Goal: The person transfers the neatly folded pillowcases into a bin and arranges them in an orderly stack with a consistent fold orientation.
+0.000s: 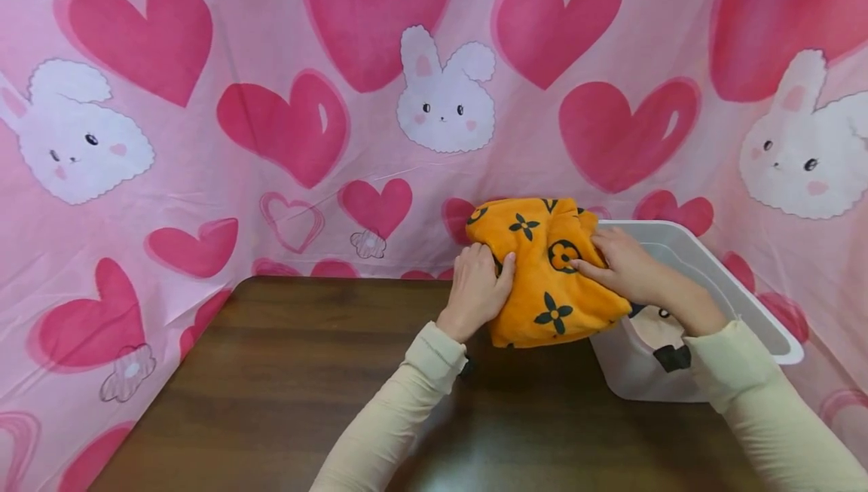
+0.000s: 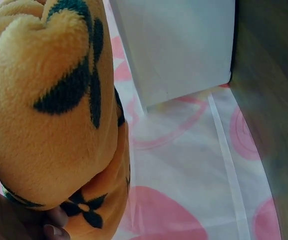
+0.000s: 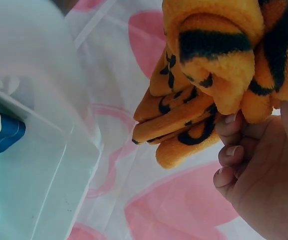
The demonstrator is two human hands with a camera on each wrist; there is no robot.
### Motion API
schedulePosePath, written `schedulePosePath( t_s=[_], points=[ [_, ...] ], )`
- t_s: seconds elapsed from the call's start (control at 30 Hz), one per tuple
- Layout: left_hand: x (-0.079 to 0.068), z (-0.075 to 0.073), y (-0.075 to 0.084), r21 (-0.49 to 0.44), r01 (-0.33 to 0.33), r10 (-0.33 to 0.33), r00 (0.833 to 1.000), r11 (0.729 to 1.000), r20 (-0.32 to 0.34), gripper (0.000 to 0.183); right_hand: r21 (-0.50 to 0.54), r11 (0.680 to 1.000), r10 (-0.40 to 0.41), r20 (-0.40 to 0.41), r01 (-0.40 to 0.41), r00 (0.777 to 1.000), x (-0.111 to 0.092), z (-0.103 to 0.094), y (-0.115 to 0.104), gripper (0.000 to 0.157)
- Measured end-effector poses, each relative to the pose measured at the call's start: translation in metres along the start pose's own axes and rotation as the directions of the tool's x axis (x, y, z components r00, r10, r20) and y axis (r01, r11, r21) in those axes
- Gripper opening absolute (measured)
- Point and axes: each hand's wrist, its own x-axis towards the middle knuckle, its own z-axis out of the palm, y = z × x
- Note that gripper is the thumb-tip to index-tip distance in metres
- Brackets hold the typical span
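Observation:
A folded orange fleece cloth (image 1: 542, 281), printed with dark flowers and rings, is held up over the table beside a white bin. My left hand (image 1: 472, 288) grips its left side, thumb on the front face. On the opposite side my right hand (image 1: 627, 270) holds the upper edge, its thumb also across the front. The left wrist view shows the thick rolled side of the cloth (image 2: 49, 115) with fingertips underneath. In the right wrist view, stacked layers of the cloth (image 3: 178, 115) show beside curled fingers (image 3: 228, 155). The other fingers are partly hidden behind the fabric.
The white plastic bin (image 1: 766, 326) stands at the right, partly behind my right forearm. Inside it lies a beige and dark cloth (image 1: 656, 328). The brown wooden table (image 1: 305, 371) extends left, and a pink heart-and-bunny curtain (image 1: 285, 40) hangs around its back and sides.

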Motion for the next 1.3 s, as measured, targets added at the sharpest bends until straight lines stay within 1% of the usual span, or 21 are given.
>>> schedulePosePath(
  t_s=[0.23, 0.37, 0.67, 0.73, 0.9, 1.1, 1.3],
  points=[
    [0.003, 0.002, 0.005, 0.006, -0.003, 0.003, 1.0, 1.0, 0.028, 0.042, 0.004, 0.999, 0.034, 0.026, -0.034, 0.999, -0.003, -0.005, 0.002, 0.031],
    [0.006, 0.006, 0.008, 0.017, -0.015, 0.014, 0.999, 1.0, 0.042, 0.043, 0.021, 0.998, 0.055, 0.043, -0.056, 0.998, -0.005, -0.008, 0.006, 0.036],
    [0.013, 0.013, 0.015, 0.056, -0.045, 0.042, 0.998, 0.997, 0.053, 0.044, 0.038, 0.997, 0.066, 0.054, -0.068, 0.996, -0.012, -0.014, 0.016, 0.039],
    [0.015, 0.014, 0.017, 0.063, -0.049, 0.046, 0.997, 0.997, 0.055, 0.044, 0.045, 0.997, 0.065, 0.05, -0.067, 0.997, -0.013, -0.016, 0.017, 0.039],
    [0.019, 0.016, 0.022, 0.066, -0.053, 0.048, 0.996, 0.996, 0.073, 0.044, 0.044, 0.998, 0.036, 0.024, -0.037, 0.999, -0.017, -0.02, 0.022, 0.036],
    [0.024, 0.019, 0.028, 0.062, -0.056, 0.05, 0.994, 0.997, 0.097, 0.043, 0.009, 1.0, 0.022, 0.009, -0.022, 1.0, -0.023, -0.025, 0.029, 0.031],
    [0.029, 0.024, 0.035, 0.039, -0.083, 0.079, 0.993, 0.996, 0.093, 0.042, -0.036, 0.999, -0.004, -0.034, 0.003, 0.999, -0.029, -0.032, 0.036, 0.025]
  ],
)
